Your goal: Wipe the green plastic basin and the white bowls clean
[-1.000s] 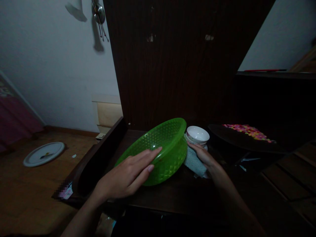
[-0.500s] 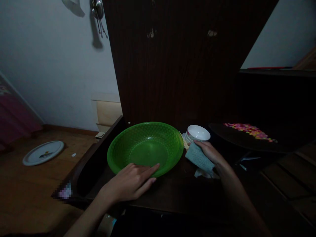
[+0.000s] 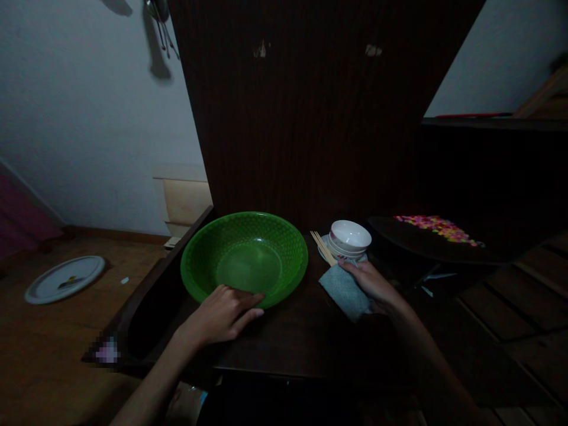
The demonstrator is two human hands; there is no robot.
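Note:
A green plastic basin [image 3: 244,259] stands upright on the dark wooden table [image 3: 293,343]. My left hand [image 3: 219,315] rests on its near rim, fingers stretched forward along the edge. My right hand [image 3: 371,284] lies flat on a pale blue-grey cloth [image 3: 345,291] spread on the table, right of the basin. Just behind the cloth stands a small stack of white bowls [image 3: 349,238] on a saucer, with wooden chopsticks [image 3: 323,247] lying beside them.
A dark tray with colourful small pieces [image 3: 437,229] sits at the right. A tall dark wooden panel [image 3: 302,118] rises behind the table. On the wooden floor at left lies a white plate [image 3: 64,279]. Metal utensils [image 3: 158,18] hang on the white wall.
The basin went from tilted on its edge to flat on the table. My left hand slid from its side to the near rim. My right hand pressed the cloth down flatter.

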